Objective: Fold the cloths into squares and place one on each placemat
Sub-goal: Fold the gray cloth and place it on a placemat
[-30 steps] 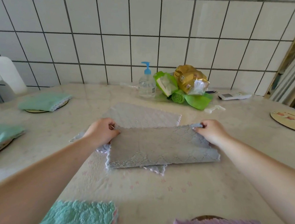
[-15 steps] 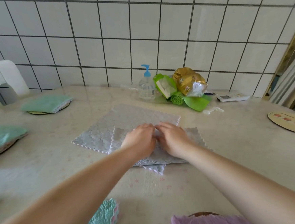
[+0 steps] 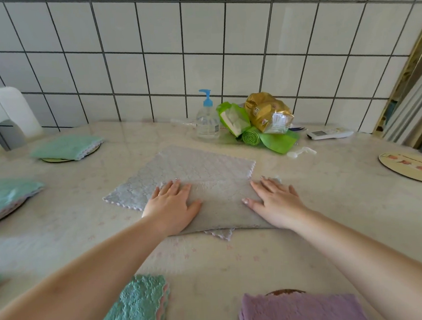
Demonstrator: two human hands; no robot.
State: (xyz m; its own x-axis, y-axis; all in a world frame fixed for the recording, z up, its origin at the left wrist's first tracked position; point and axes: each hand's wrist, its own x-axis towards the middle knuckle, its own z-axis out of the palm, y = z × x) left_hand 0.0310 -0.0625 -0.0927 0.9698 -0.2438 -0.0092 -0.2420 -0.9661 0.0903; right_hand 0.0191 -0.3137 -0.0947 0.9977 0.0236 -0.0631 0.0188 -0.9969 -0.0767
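A pale table (image 3: 336,225) stands against a white tiled wall (image 3: 196,47). Left to right lie three folded green cloths, two on placemats, then two grey cloths and one purple cloth (image 3: 300,312); one bare placemat (image 3: 412,168) sits far right. The left hand (image 3: 172,208) and right hand (image 3: 275,200) press flat, fingers straight, on the folded grey cloth (image 3: 221,204) at the table's middle.

Table (image 3: 312,240) bears cloths (image 3: 198,168), placemats (image 3: 412,169), bottle (image 3: 206,119).
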